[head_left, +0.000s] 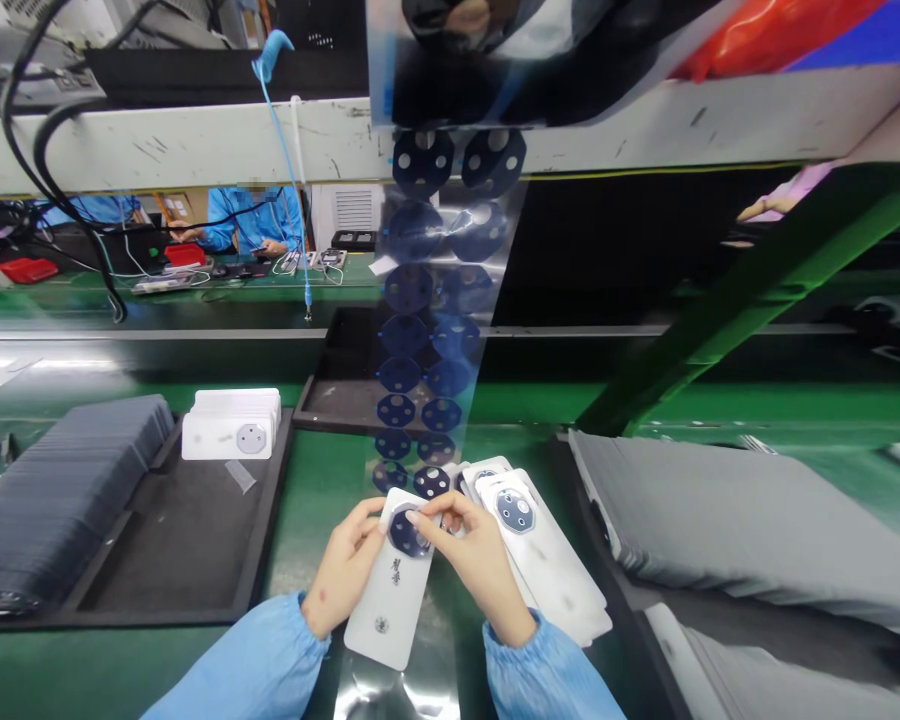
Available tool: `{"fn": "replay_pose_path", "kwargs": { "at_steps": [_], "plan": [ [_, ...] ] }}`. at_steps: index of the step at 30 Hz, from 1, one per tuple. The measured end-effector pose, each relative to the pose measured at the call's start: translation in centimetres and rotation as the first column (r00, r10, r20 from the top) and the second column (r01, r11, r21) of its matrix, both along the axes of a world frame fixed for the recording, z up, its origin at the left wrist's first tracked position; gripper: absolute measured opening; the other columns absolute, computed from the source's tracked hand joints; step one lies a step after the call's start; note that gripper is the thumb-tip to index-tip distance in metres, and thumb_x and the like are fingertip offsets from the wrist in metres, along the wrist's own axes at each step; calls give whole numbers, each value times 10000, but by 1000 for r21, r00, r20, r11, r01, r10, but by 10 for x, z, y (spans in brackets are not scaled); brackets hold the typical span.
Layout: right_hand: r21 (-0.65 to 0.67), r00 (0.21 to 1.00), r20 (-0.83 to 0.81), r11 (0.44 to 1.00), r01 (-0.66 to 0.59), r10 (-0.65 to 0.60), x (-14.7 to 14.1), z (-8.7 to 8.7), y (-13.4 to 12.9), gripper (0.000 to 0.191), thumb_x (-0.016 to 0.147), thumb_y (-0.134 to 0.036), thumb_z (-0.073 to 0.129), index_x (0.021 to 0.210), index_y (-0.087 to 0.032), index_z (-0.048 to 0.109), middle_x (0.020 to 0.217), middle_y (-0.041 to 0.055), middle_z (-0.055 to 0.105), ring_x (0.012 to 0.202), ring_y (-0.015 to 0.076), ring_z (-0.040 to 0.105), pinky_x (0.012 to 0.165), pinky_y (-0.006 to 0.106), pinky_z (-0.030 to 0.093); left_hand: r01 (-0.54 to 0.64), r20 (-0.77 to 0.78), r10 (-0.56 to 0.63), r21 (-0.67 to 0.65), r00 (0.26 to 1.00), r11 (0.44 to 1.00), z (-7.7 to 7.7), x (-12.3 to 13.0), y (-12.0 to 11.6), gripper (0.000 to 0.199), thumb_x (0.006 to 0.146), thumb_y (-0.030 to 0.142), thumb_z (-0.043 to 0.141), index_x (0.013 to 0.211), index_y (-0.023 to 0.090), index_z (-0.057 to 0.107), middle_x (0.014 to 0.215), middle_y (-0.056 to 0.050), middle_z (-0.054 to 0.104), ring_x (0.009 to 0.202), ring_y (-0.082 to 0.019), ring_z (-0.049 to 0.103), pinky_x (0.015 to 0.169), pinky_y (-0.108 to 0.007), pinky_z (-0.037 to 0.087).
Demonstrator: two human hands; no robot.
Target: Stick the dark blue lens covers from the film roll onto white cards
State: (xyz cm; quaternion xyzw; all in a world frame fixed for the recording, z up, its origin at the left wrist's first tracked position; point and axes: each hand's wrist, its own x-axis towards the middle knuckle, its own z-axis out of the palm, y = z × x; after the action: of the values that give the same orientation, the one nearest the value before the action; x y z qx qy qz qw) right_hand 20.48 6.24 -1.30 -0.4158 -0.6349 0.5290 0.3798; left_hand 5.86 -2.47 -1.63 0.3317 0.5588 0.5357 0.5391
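A white phone back cover (390, 610) is tilted over the green bench in front of me. My left hand (345, 570) grips its upper left edge between thumb and fingers. On the cover's camera area lies a dark octagonal film sticker (406, 532) with round holes. My right hand (472, 550) has its thumb and fingers closed on the sticker's right side. Just right of that hand, more white phone back covers (544, 560) overlap in a fanned pile. A clear strip (439, 375) carrying two columns of similar dark stickers hangs down behind my hands.
At left, a black tray (184, 560) holds grey-sleeved panels (67, 490) and a stack of white covers (229, 425). Another tray (607, 560) of grey-sleeved pieces stands at right. A green post (727, 310) slants there. Across the bench sits a person in blue (255, 220).
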Motion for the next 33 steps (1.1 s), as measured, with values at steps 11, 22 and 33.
{"fn": "replay_pose_path", "kwargs": {
  "at_steps": [11,22,33],
  "plan": [
    [-7,1000,-3,1000,9,-9,0,0,0,246,686,-439,754,668,-209,668,603,-11,573,570,162,433,578,309,384,4,-21,-4,4,1000,1000,5,2,-1,537,842,532,620,1206,144,543,692,-14,673,521,-114,537,476,-185,390],
    [-12,1000,2,1000,19,-19,-1,0,0,254,672,-456,749,647,-221,658,582,-12,554,566,169,430,574,311,374,20,-4,-20,17,1000,1000,9,4,-2,531,848,525,618,1206,140,541,710,-30,693,527,-108,529,479,-180,389],
    [-7,1000,22,1000,4,-4,0,-1,1,215,694,-419,734,666,-219,662,601,-10,573,571,164,427,577,306,366,23,3,-23,23,1000,999,6,3,-1,526,853,519,613,1206,137,536,712,-28,692,528,-107,536,482,-182,400]
  ]
}}
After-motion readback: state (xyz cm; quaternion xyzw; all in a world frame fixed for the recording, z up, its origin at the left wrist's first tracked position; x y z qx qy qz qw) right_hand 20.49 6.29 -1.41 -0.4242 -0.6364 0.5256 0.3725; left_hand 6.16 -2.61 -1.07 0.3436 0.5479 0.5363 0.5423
